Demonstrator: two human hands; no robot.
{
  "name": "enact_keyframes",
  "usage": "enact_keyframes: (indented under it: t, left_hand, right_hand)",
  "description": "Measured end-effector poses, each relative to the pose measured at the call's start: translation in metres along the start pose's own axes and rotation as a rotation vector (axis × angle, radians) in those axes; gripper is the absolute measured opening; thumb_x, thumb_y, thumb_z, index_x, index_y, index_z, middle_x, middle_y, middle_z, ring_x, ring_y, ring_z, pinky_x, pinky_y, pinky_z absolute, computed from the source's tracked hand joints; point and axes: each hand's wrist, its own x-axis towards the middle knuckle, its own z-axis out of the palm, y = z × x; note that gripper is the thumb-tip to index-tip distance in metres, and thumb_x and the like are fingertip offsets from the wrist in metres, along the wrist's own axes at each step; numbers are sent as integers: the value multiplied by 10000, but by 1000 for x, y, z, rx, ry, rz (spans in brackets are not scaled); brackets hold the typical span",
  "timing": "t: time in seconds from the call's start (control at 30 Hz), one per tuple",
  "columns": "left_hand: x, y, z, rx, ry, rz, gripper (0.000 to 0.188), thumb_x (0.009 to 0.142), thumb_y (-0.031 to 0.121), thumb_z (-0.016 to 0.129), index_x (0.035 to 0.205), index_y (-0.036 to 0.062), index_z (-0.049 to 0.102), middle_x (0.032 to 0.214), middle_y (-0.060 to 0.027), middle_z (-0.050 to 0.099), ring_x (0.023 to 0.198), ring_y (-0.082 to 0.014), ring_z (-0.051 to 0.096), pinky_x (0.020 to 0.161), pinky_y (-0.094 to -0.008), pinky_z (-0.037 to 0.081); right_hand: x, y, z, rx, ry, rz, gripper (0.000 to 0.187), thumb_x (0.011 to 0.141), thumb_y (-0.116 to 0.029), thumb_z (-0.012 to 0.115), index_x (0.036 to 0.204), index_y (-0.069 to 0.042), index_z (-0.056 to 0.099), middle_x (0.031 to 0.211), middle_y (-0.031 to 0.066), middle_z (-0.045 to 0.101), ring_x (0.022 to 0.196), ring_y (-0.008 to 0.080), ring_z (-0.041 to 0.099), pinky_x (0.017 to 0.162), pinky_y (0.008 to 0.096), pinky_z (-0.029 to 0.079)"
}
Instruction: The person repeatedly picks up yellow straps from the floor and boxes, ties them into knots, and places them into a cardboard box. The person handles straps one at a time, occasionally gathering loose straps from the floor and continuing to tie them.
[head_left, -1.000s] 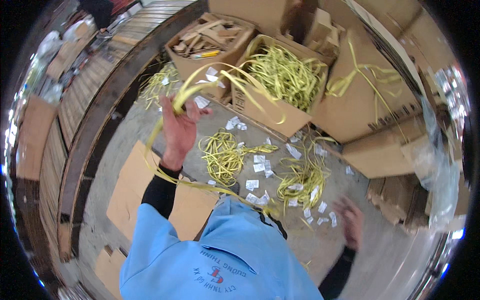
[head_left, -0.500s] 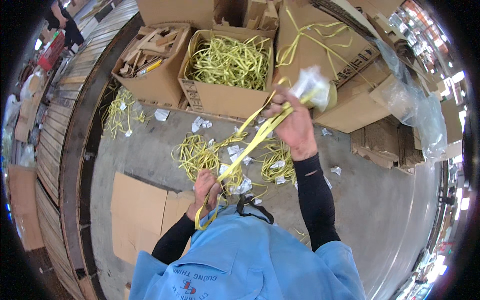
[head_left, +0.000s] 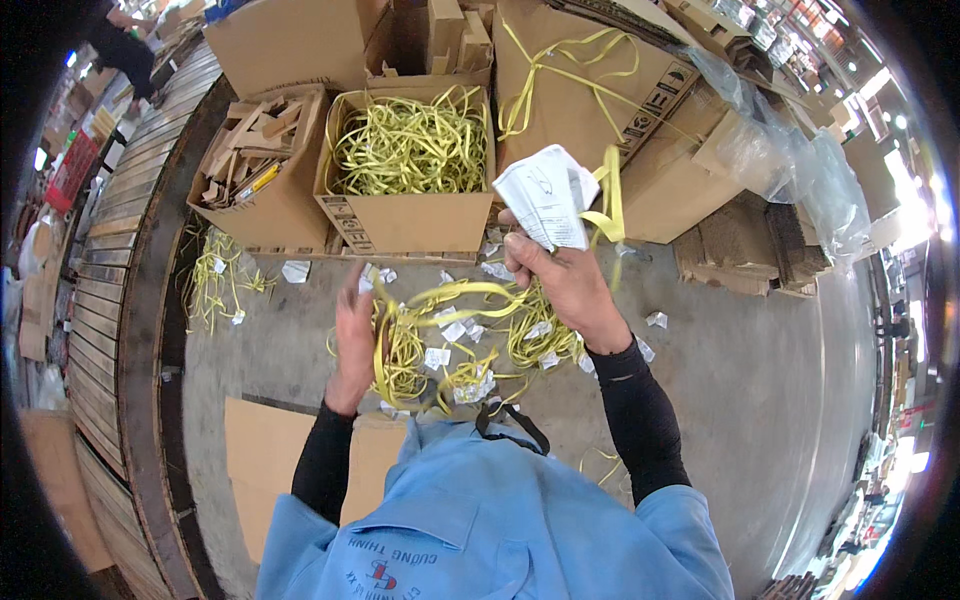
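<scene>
My right hand (head_left: 565,280) is closed on a yellow strap (head_left: 470,290), in front of the open boxes. Folded white paper (head_left: 545,195) stands up from that hand's fingers, and a loose strap end hangs beside it. The strap runs leftward in a slack loop toward my left hand (head_left: 352,340). That hand is raised with its fingers stretched upward and somewhat blurred; the strap hangs down along its inner side. Below and between the hands, bundles of yellow strap (head_left: 402,365) lie on the floor among crumpled white papers (head_left: 437,357).
A cardboard box (head_left: 410,220) full of yellow strapping stands ahead, beside a box of cardboard scraps (head_left: 262,210). A large carton (head_left: 590,90) with strap draped over it is at the right. Flat cardboard (head_left: 262,440) lies at the left. A roller conveyor (head_left: 105,270) runs along the left.
The left hand has moved up and left, its fingers unfolding from the strap. The right hand has come lower and slightly left, and the pulled strap has gone slack.
</scene>
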Motion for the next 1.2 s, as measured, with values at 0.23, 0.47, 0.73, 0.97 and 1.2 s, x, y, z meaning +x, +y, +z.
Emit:
enact_keyframes:
  t: [0.23, 0.47, 0.73, 0.97, 1.2]
  left_hand:
    - [93, 41, -58, 480, -161, 144, 403, 822, 89, 690, 1210, 70, 584, 1431, -160, 466, 1332, -367, 421, 1123, -465, 348]
    - [72, 91, -60, -560, -54, 115, 1021, 644, 352, 896, 1448, 6, 370, 1446, -182, 446, 1331, -289, 444, 1106, -428, 355]
    - [31, 108, 25, -919, 444, 47, 400, 838, 13, 735, 1173, 10, 517, 941, -63, 571, 792, -135, 577, 671, -259, 474]
    - [16, 76, 21, -620, 453, 140, 331, 893, -18, 666, 1115, 39, 426, 848, -37, 574, 711, -96, 488, 553, -269, 376]
    - [48, -32, -38, -75, 507, 59, 214, 777, 41, 721, 949, 24, 595, 737, -91, 657, 658, -232, 648, 619, -346, 515]
  right_hand:
    - [-19, -10, 4, -502, -12, 52, 300, 899, -153, 651, 1110, 59, 623, 881, 192, 679, 752, 321, 653, 726, 388, 517]
    - [-25, 5, 20, -859, -183, -258, 416, 739, 48, 582, 1155, 40, 577, 1021, 244, 623, 931, 447, 605, 848, 459, 510]
    - [-43, 37, 58, -495, -182, -4, 350, 781, -29, 619, 1114, 37, 536, 934, 232, 617, 876, 403, 618, 757, 441, 505]
    - [-66, 62, 69, -109, -249, 166, 236, 953, -167, 603, 888, 55, 651, 703, 88, 629, 619, 155, 594, 588, 330, 471]
    - [-101, 53, 40, -329, -94, 81, 184, 930, -143, 631, 932, 24, 709, 757, 66, 664, 677, 127, 579, 603, 289, 451]
